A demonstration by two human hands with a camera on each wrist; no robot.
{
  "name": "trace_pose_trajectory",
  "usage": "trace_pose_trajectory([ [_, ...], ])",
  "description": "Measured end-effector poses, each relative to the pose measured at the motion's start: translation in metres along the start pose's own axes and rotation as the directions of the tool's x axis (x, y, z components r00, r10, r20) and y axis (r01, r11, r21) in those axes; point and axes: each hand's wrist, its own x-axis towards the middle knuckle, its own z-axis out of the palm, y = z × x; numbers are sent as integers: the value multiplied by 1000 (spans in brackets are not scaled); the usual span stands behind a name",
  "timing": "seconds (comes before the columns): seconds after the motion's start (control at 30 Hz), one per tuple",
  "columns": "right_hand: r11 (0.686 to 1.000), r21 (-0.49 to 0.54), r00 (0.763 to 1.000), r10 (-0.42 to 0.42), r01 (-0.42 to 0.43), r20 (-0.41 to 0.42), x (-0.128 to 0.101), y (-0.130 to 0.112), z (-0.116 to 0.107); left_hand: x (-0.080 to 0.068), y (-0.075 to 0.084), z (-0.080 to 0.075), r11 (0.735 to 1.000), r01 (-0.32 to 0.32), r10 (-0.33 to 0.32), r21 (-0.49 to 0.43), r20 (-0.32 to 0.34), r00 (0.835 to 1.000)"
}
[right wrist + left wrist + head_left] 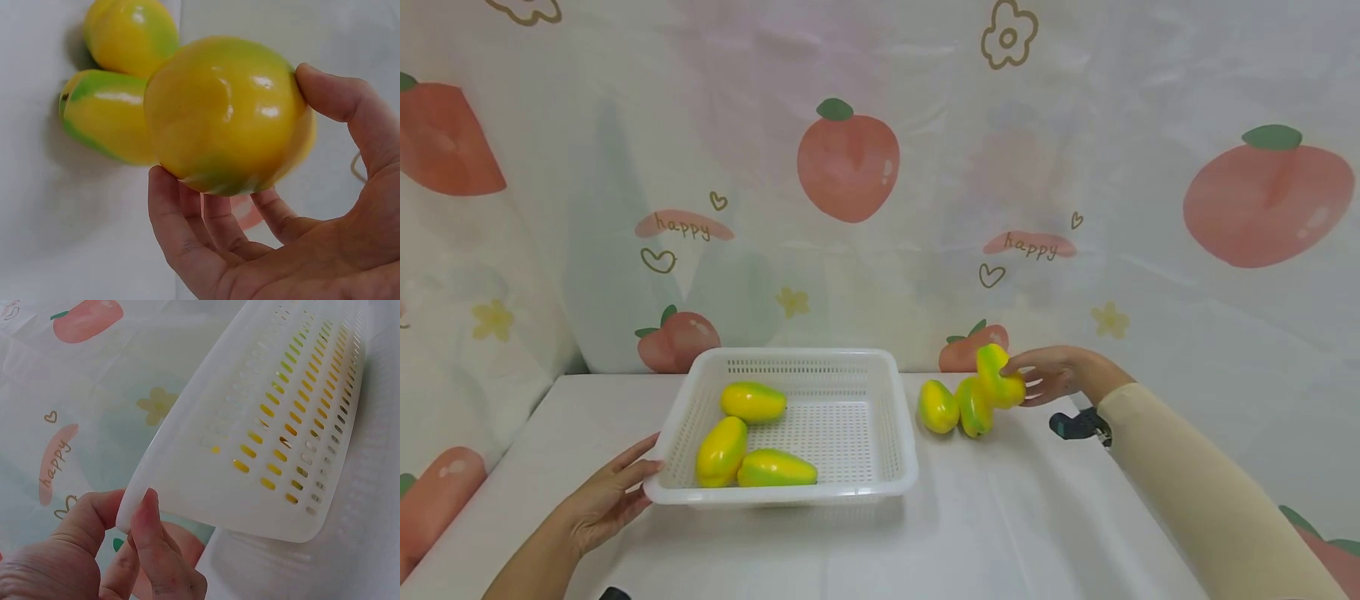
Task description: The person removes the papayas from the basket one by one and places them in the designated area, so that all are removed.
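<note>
While the left hand (606, 500) steadies the white basket (857, 492) by its near-left corner, thumb and fingers pinching the rim, three yellow-green mangoes (752, 454) lie inside, just beyond its fingertips. To the basket's right, two loose mangoes (955, 407) rest on the white table (1000, 533), touching each other, immediately beside the right hand (1052, 375). That hand grasps a fourth mango (1000, 379), fingers curled round it, lifted clear of the table. Judged step: transfer of the held fruit. Next move requires carrying it leftward over the basket wall and setting it in open floor space.
</note>
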Motion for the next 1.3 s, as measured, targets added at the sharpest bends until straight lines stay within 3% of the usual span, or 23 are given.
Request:
trace_pose_trajectory([
  [0.43, 994, 91, 994, 63, -55, -89, 10, 33, -22, -1, -3, -1, 999, -3, 4, -34, 32, 999],
  [1.3, 974, 211, 979, 120, -83, -166, 38, 69, -21, 2, -3, -1, 999, -15, 15, -47, 18, 1000],
])
